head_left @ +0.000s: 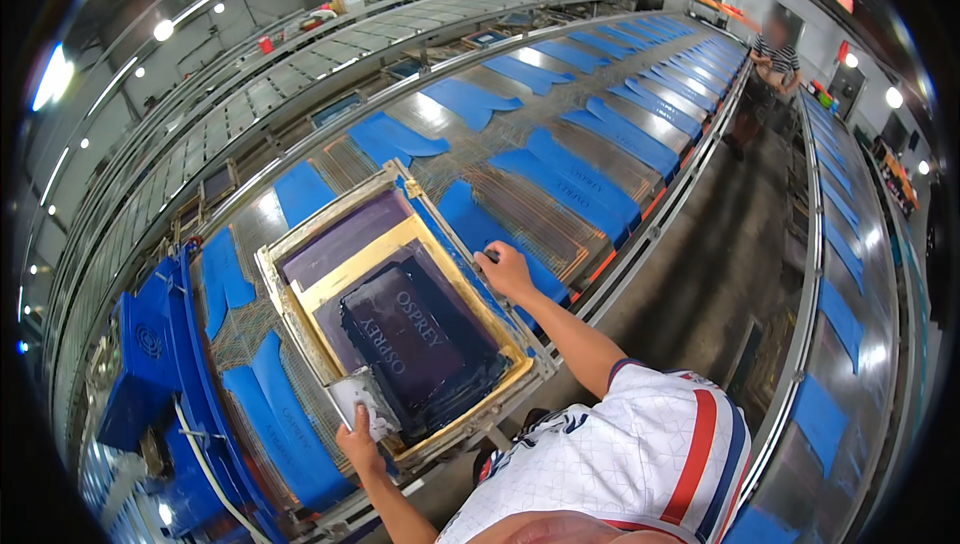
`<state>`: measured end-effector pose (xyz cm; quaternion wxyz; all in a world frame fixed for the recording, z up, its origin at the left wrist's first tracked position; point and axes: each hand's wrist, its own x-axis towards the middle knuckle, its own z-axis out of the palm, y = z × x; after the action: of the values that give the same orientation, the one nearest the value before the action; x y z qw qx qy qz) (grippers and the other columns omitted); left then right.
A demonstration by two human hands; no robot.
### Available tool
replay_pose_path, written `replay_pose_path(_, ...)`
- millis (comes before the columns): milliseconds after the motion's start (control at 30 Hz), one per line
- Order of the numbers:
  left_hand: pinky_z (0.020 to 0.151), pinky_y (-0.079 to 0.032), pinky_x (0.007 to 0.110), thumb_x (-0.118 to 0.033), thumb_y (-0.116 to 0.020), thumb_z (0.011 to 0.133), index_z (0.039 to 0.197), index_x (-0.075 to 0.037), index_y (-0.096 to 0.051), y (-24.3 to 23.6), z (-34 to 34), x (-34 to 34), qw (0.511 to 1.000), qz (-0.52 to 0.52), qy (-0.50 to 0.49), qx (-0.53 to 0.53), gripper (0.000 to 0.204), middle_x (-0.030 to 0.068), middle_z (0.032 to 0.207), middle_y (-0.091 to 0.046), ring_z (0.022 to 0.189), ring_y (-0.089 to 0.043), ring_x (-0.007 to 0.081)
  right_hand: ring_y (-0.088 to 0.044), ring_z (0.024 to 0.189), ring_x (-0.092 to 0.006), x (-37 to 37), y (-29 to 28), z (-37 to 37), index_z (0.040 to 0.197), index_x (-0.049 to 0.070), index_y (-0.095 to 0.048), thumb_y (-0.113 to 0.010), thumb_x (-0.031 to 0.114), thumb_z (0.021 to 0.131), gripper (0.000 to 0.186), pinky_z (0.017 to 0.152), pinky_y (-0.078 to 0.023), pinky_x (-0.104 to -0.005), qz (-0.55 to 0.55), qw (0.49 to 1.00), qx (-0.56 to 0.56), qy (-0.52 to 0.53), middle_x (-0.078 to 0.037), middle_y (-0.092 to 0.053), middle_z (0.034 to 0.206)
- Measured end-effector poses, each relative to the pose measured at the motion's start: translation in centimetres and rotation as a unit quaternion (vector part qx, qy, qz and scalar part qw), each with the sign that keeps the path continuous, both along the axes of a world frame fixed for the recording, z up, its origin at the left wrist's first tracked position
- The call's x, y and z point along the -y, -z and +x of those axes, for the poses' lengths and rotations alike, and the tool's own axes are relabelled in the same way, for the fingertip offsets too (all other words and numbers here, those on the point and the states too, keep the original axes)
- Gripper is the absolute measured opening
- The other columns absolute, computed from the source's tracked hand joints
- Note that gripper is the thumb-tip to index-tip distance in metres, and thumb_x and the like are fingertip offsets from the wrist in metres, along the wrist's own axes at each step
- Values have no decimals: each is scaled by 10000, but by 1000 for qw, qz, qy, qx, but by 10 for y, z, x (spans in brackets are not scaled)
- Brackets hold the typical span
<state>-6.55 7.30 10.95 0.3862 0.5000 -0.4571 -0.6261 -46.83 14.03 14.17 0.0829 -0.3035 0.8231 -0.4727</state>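
Observation:
A wooden-edged printing screen lies tilted across the long table in front of me, with dark ink spread over its mesh and lettering showing through. My left hand is closed round an ink-smeared squeegee at the screen's near left corner. Beyond the frame's right side, my right hand curls shut round a small dark handle; the fingers partly hide it. Under and beside that hand lies a blue fabric piece. Another blue piece, printed with dark lettering, lies left of the screen.
Rows of blue fabric pieces run along the table. A metal rail edges its right side, beside an aisle. A person stands farther up. Another table stands right; blue equipment stands left.

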Motion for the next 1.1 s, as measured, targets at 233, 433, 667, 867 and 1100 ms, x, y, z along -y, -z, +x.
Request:
replay_pose_path(233,766,-501,278,-194,-760,931,1149,7,-682,-45,23,-116,994,-60,-93,-5,306,33,998,-695,852,-639,113,-666,738,-296,-83,-6,26,972,35,-681,-691,378,899,351,715,-506,-417,-49,997,51,-31,-155,-686,806)
replay_pose_path(433,687,-510,261,-263,-753,943,1159,39,-661,-82,91,-216,980,-98,-175,5,382,38,966,-678,825,-634,110,-623,769,-233,-99,-45,87,987,25,-665,-694,361,919,344,736,-493,-394,-47,974,142,-173,-125,-661,845)
replay_pose_path(667,796,-521,304,-340,-717,967,1199,37,-642,-124,157,-323,924,-143,-355,15,449,75,1057,-679,886,-620,142,-674,736,-284,-102,-100,200,1023,8,-658,-721,329,879,358,694,-517,-395,-160,932,137,-294,-170,-693,821)
replay_pose_path(867,847,-525,361,-395,-739,936,1279,43,-615,-141,256,-408,833,-162,-529,27,570,118,1155,-660,963,-629,203,-676,820,-310,-117,-106,362,1007,-11,-626,-744,300,860,363,747,-527,-411,-200,849,209,-442,-216,-669,863)
replay_pose_path(1100,870,-526,365,-346,-713,960,1324,62,-584,-151,362,-526,770,-74,-620,129,562,143,1208,-643,1001,-628,211,-674,962,-427,-176,-83,530,1087,-6,-620,-720,315,867,402,840,-521,-453,-106,774,222,-583,-275,-676,1015)
